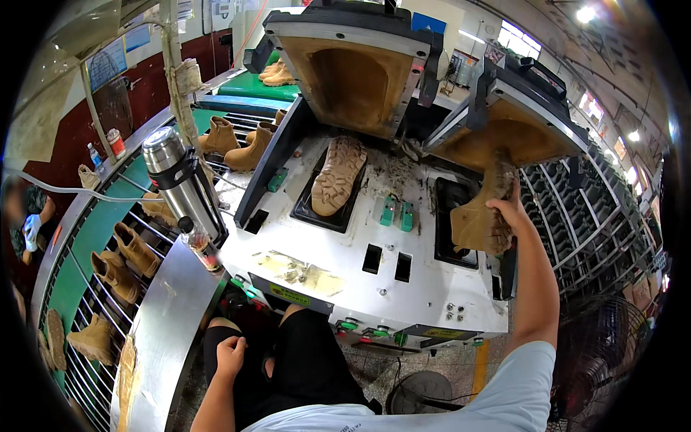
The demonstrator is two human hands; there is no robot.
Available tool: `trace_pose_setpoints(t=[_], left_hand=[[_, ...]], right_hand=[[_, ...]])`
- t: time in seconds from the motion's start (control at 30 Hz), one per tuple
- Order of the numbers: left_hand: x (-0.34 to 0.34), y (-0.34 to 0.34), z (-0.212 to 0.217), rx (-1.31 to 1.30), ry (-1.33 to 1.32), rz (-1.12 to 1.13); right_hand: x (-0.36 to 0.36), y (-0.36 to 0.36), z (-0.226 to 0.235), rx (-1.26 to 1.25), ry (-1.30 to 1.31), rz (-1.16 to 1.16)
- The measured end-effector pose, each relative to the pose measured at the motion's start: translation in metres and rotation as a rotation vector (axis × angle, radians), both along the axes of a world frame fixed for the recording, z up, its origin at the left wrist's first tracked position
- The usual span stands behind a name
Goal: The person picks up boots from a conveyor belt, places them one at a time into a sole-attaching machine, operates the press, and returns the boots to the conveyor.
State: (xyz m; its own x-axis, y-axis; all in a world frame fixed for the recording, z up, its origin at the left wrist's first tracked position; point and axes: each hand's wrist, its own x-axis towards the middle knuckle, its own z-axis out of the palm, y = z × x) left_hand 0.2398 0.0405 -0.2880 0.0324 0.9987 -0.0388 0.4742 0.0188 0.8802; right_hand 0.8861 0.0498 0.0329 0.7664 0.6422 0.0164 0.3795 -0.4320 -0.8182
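The right hand (512, 210) clamps a tan boot (472, 222) over the right of the machine (425, 291); the left hand (230, 357) curls closed.

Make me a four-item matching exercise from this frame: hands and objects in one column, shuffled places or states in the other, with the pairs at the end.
Column one
1. Right hand
2. Left hand
3. Steel flask
4. Treaded sole

Column two
A. Facing up over the left black plate, beneath a raised lid
B. Loosely curled above the lap
C. Gripping a tan boot
D. Standing next to a small bottle

Pairs: 1-C, 2-B, 3-D, 4-A
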Motion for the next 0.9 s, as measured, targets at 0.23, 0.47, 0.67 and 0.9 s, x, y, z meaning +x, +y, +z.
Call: trace_pose_setpoints(t=[0.23,0.47,0.67,0.9], left_hand=[[-0.003,0.001,-0.006,-0.197,-0.134,0.018],[-0.006,0.002,-0.007,-0.242,-0.222,0.081],[0.013,0.007,-0.007,-0.285,-0.225,0.049],[0.015,0.011,-0.018,-0.170,-0.014,-0.019]], right_hand=[[0.036,0.065,-0.049,-0.441,-0.213,-0.075],[0.039,0.077,-0.075,-0.500,-0.292,-0.046],[-0.005,0.055,-0.096,-0.499,-0.396,-0.138],[-0.039,0.030,-0.088,-0.616,-0.579,0.076]])
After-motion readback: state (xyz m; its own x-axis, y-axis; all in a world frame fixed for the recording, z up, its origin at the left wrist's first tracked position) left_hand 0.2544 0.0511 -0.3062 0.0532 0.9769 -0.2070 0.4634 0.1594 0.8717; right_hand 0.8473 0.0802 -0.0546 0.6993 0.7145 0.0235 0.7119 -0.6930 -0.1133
